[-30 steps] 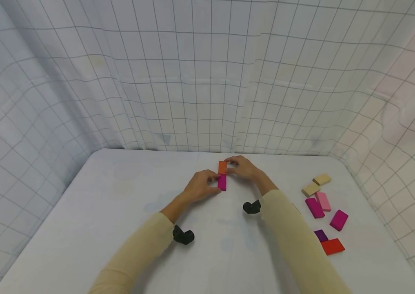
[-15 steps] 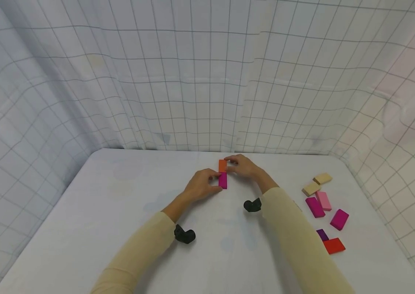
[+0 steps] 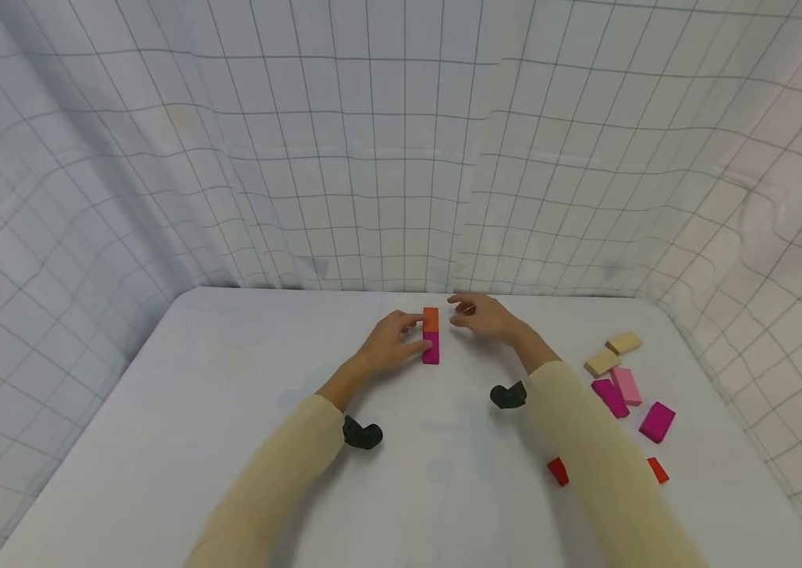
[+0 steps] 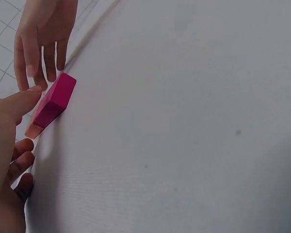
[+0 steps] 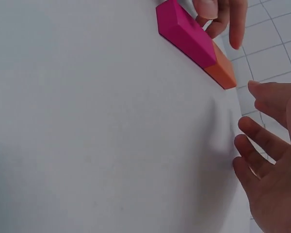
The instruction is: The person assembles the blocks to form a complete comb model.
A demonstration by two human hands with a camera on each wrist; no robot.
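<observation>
Left hand is kept relaxed, its fingers loosely bent and nothing gripped; its thumb tip is laid over the left edge of the magenta block, and its index fingertip is set at the left side of the orange block. Left of that hand, a broad stretch of white tabletop is offered for movement. Both blocks are placed end to end, touching, in one straight line, the orange one farther; only a narrow strip is seen between it and the table's far edge. Right hand is released, its fingers curved around nothing, and is separated from the orange block by a small gap. Nearer the person, a red block is partly covered by the right sleeve. Past the sleeve, two pale blocks, a pink block, two loose magenta blocks and a red-orange piece are scattered, with a margin of tabletop left before the right edge.
</observation>
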